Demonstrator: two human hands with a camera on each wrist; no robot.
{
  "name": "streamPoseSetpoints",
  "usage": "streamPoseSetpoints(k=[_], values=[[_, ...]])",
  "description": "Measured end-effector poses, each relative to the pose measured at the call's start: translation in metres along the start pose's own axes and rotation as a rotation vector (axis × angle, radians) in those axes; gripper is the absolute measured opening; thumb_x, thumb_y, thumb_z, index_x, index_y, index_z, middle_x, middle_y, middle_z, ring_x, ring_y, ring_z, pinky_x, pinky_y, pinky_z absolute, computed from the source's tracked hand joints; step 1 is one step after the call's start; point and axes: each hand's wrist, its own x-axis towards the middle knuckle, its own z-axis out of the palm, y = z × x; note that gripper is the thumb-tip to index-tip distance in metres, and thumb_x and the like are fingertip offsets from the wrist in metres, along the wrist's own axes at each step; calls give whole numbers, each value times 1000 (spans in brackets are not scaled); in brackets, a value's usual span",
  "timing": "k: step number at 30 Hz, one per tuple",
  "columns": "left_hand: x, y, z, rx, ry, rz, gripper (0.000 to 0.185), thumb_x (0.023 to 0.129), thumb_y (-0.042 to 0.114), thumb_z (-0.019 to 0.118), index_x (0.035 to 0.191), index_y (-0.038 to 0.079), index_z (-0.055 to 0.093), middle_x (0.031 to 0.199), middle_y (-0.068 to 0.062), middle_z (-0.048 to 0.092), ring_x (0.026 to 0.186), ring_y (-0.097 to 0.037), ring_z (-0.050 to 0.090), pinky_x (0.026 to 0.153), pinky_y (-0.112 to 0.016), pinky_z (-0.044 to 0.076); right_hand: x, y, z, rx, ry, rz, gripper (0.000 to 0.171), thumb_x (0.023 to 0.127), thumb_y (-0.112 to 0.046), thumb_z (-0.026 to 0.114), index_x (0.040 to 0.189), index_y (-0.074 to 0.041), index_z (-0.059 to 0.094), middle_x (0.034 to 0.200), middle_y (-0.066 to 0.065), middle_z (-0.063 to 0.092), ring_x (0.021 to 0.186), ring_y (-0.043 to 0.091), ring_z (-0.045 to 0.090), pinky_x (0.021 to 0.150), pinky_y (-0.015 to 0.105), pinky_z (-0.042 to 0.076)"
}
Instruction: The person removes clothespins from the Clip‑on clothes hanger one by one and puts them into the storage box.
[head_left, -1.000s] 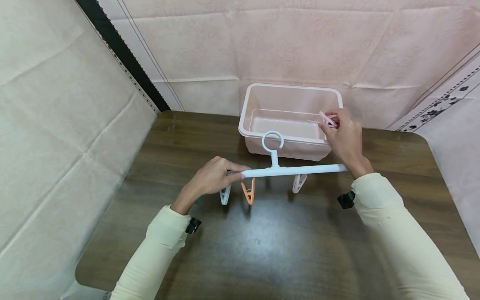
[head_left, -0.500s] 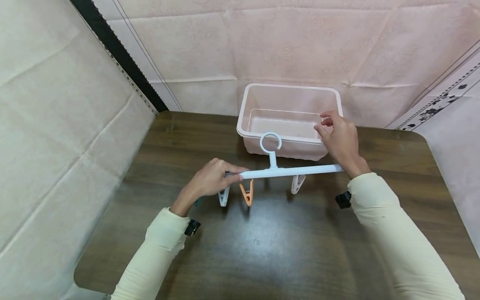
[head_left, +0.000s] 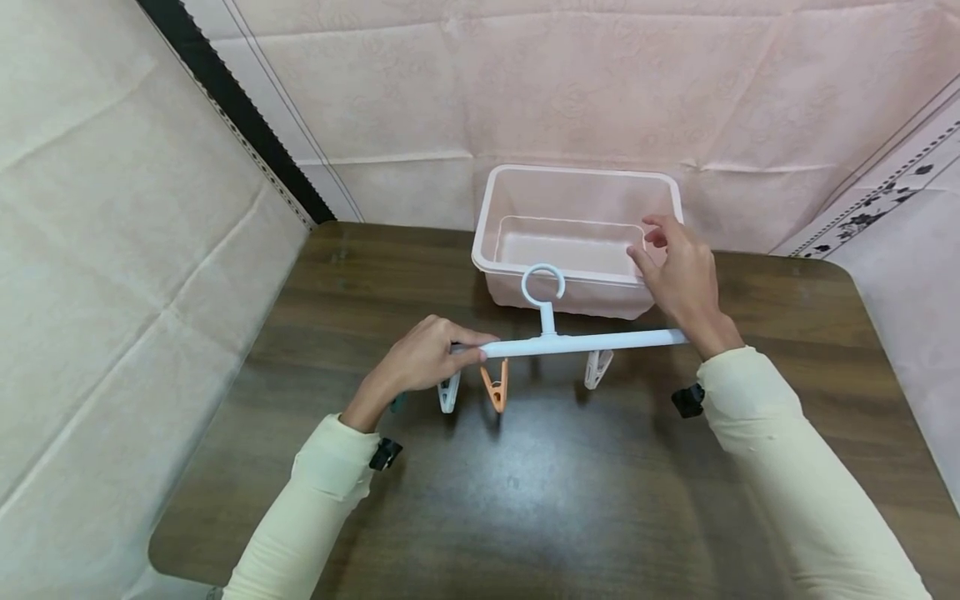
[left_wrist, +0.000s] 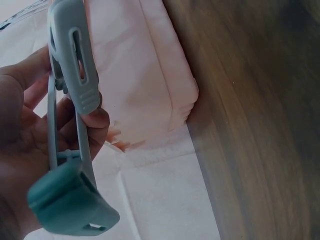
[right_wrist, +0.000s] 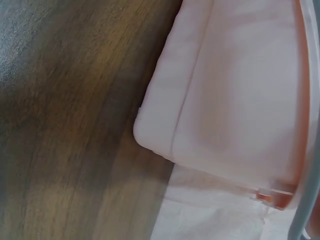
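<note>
My left hand [head_left: 431, 354] holds the left end of a pale blue clothes hanger [head_left: 592, 342], thumb and fingers on its bar. The hanger's hook points toward the bin. From the bar hang a pale blue clothespin [head_left: 448, 393], an orange clothespin [head_left: 496, 387] and a whitish clothespin [head_left: 597, 368]. A teal clothespin [left_wrist: 70, 200] shows below my left palm in the left wrist view. My right hand [head_left: 681, 279] hovers over the right rim of a pink plastic bin [head_left: 577, 294], fingers parted and nothing visible between them. Its wrist hides the hanger's right end.
The bin stands at the back of a dark wooden table [head_left: 525, 500], against a pale patterned cloth [head_left: 600, 92]. More cloth [head_left: 97, 292] covers the left side. In the right wrist view, the bin wall [right_wrist: 240, 100] fills the right half.
A pink clothespin pinched in my right hand one second ago is out of its fingers, which have parted over the bin. My left hand and the hanger stay nearly in place.
</note>
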Motion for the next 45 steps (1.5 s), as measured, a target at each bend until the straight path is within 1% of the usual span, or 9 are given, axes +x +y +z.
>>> streamPoseSetpoints(k=[10,16,22,27,30,35,41,45], values=[[2,4,2,-48,-7,5,29,96,11,69,125,10,72,113,-3,72,47,-4,26,46,-22,27,-6,-9,-14,29,53,-82,46,89,-16,77,130,-2,61,109,20,65,101,34,61,82,49,44],[2,6,2,-48,-6,9,29,96,11,69,125,11,72,112,-3,72,47,-5,25,46,-23,27,-10,-17,-21,34,63,-116,49,88,-16,79,131,-3,61,112,21,63,105,34,59,85,52,44],[2,6,2,-43,-11,14,29,96,12,69,126,11,72,111,-4,72,48,-5,28,46,-23,27,-13,-28,-29,12,68,-133,50,88,-17,78,133,-4,60,115,21,61,107,35,58,86,53,44],[1,6,0,-49,1,20,29,96,11,69,125,12,72,111,-3,72,46,-5,25,45,-23,27,-19,-34,-35,-6,83,-166,51,87,-16,79,134,-4,61,111,22,60,104,36,56,84,53,43],[1,8,-1,-58,8,26,29,96,11,69,125,12,72,113,-3,72,46,-5,24,46,-24,27,-24,-36,-38,-13,102,-183,52,85,-15,80,133,-5,62,112,22,60,106,38,56,86,54,41],[2,10,-1,-85,0,27,29,96,11,69,126,11,72,114,-2,72,46,-4,24,46,-24,27,-33,-42,-44,-22,130,-185,53,82,-14,82,131,-6,63,115,21,61,111,39,54,88,55,39],[2,11,-5,-104,4,22,29,97,11,69,125,13,72,113,-2,72,48,-5,30,47,-24,27,-43,-50,-48,-11,144,-171,54,80,-16,83,130,-6,63,116,21,60,109,40,53,87,56,37],[1,11,-7,-101,17,10,28,97,11,69,125,13,72,111,-2,72,48,-6,29,47,-25,26,-47,-54,-48,1,143,-175,55,80,-15,83,130,-6,63,117,21,60,108,42,53,86,56,37]])
